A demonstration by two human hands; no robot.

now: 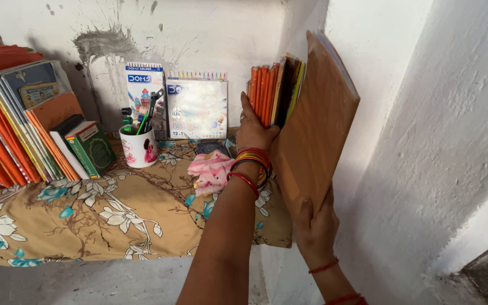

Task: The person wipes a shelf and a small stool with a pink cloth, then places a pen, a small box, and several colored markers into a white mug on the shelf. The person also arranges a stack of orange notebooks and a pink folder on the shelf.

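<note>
Brown paper covers the large book [314, 124] tilted at the right of centre in the frame, its top corner leaning toward the white wall [413, 141]. The right hand [316, 226] grasps its lower edge, fingers curled up around the cover from below. The left hand [253, 131] presses flat against a row of upright orange-spined notebooks [265, 93] just left of the big book, fingers straight rather than clenched, holding nothing. I judge the brown book to be stiff and fairly light, its paper cover a little slick, so a grip along the bottom edge with a second hand steadying a side would suit it. The notebooks are thin and likely to flop sideways unless kept braced. In the middle left of the frame a white mug [138, 148] holds several pens and markers, green and black, standing upright. Behind it, 2 flat boxes of colouring sticks [196, 107] lean on the back wall. A pink crumpled cloth [213, 172] lies near the left wrist on the floral sheet [86, 214] covering the shelf. At the upper left, a slanting stack of books [24, 118] leans, a green book among them.
</note>
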